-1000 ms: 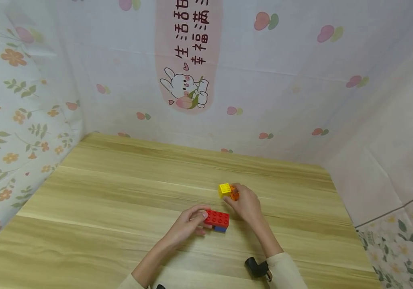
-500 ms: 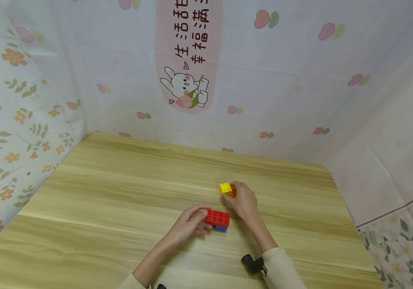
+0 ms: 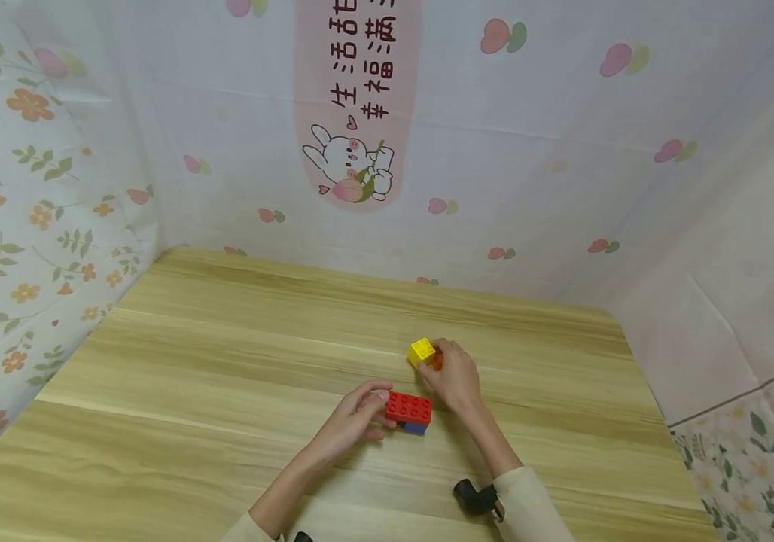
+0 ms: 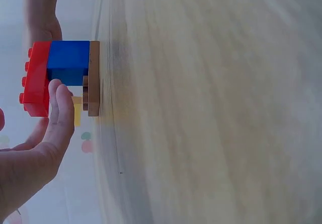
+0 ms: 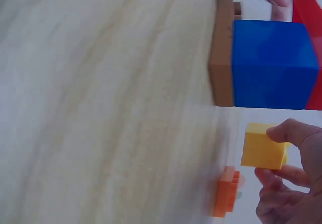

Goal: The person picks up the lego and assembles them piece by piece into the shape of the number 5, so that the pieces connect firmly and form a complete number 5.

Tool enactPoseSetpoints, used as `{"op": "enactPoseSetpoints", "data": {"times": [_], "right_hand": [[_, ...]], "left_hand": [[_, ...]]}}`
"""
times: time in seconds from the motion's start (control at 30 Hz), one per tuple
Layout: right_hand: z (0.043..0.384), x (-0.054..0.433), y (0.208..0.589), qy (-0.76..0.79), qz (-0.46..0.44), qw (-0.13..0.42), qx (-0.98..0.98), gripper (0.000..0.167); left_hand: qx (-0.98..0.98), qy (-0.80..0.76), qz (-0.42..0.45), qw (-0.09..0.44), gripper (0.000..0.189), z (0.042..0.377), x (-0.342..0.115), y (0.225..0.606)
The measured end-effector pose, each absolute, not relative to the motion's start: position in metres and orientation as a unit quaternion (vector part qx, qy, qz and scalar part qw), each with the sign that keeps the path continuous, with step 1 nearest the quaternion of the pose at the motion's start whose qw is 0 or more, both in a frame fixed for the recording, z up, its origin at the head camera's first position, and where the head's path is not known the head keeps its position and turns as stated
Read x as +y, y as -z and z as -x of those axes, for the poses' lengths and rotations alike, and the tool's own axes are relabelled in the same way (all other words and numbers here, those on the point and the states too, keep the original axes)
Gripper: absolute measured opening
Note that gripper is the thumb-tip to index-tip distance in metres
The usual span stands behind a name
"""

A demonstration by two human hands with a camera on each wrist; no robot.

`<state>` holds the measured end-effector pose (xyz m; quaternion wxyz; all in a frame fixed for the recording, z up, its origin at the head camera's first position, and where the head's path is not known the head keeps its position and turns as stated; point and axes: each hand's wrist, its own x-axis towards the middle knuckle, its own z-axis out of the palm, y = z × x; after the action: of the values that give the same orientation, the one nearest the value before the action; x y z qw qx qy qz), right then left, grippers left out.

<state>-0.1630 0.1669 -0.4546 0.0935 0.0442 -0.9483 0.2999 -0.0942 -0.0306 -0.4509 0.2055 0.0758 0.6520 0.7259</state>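
In the head view, my left hand (image 3: 355, 414) holds the left end of a red toy brick (image 3: 408, 407), with fingers around its overhang. Under the red brick sits a blue brick (image 4: 70, 63), on a flat brown brick (image 4: 94, 98) that rests on the table. Farther back, my right hand (image 3: 455, 375) pinches a yellow brick (image 5: 262, 146) between thumb and fingers. The yellow brick is tilted and clear of the table. Just beyond it, an orange brick (image 5: 226, 191) lies on the table, apart from the yellow one and partly hidden by the right hand in the head view.
The wood-grain table (image 3: 224, 361) extends on all sides of the bricks. Patterned cloth (image 3: 238, 150) hangs behind and at both sides. A black device (image 3: 473, 497) is fixed at the right wrist by the sleeve.
The yellow brick has turned and shifted slightly up and away in my right hand, which moved a little left. My left hand and the red-topped stack stay almost still.
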Motion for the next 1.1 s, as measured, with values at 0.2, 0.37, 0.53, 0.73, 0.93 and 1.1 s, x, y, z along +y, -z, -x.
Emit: {"op": "enactPoseSetpoints", "data": {"times": [0.2,0.37,0.53,0.73,0.93,1.1], "right_hand": [[0.154,0.17,0.445,-0.357,-0.052,0.1,-0.927,0.042],[0.146,0.172,0.434,-0.366,-0.077,0.121,-0.92,0.037],[0.138,0.173,0.423,-0.369,-0.105,0.14,-0.913,0.035],[0.128,0.171,0.411,-0.402,-0.126,0.138,-0.896,0.034],[0.119,0.171,0.404,-0.439,-0.136,0.117,-0.88,0.037],[0.113,0.17,0.401,-0.459,-0.143,0.097,-0.871,0.038]], "left_hand": [[0.666,-0.714,-0.081,0.199,0.049,0.094,-0.032,0.452],[0.67,-0.712,-0.08,0.193,0.049,0.095,-0.031,0.453],[0.669,-0.714,-0.079,0.19,0.049,0.097,-0.03,0.452],[0.67,-0.716,-0.074,0.181,0.048,0.096,-0.03,0.452],[0.667,-0.718,-0.07,0.183,0.05,0.095,-0.029,0.451],[0.657,-0.725,-0.066,0.194,0.05,0.097,-0.029,0.452]]}}
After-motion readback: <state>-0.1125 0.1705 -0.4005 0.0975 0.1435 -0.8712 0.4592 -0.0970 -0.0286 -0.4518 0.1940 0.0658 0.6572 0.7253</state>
